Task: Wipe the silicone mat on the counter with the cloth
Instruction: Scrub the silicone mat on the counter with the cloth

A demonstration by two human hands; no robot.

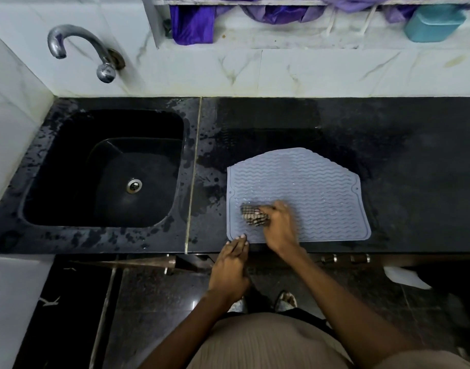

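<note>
- The desk (401, 161) is a black polished stone slab running along a white marble-look tiled wall (281, 73), wet and spotted with water around the seam left of the mat
- A black sink (68, 166) is sunk into the left part of the desk, with a round metal drain (134, 185) in its floor and a curved chrome tap (82, 46) coming out of the wall above it
- Above the tiles, a white-framed ledge holds purple fabric (194, 22) and a teal plastic container (433, 23) at the far right
- Below the desk edge the floor (154, 302) is dark speckled stone; the person's feet show near it
- The silicone mat (321, 187) is pale blue-grey with wavy ridges, lying flat on the desk right of the sink, its near edge close to the front edge of the desk
- The cloth (253, 214) is a checked brown-and-white wad, bunched up and pressed on the near-left part of the mat
- The right hand (280, 227) lies over the mat with its fingers (268, 208) curled closed around the cloth, gripping it against the ridges
- The left hand (229, 267) holds nothing; its fingers (240, 242) are stretched out straight and close together, tips resting on the near-left corner of the mat at the desk edge
</note>
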